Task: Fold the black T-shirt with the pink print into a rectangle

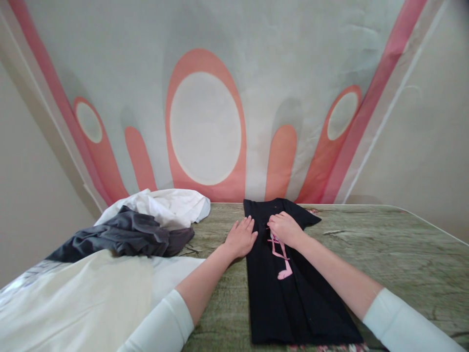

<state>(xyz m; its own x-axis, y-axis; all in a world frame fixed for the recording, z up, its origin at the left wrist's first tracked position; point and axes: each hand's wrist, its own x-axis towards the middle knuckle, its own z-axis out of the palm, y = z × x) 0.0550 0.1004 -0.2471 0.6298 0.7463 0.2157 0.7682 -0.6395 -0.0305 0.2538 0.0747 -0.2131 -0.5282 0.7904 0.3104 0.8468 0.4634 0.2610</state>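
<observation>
A black garment [269, 293] with a pink printed figure lies on the wood-patterned table, its left edge running straight and a short sleeve pointing right at the far end. My left hand [242, 238] rests flat on the garment's left edge, fingers spread a little. On the upper middle of the garment, at the top of the pink print [285, 270], my right hand [286, 229] has its fingers bent together, pinching the black cloth. Folds run down from there toward the near hem.
At the left lie a white cloth [176, 203], a dark grey crumpled cloth [128, 234] and a large cream cloth [91, 293]. The wood-patterned table [395, 259] extends to the right. Behind it stands a backdrop [205, 127] with orange and white shapes.
</observation>
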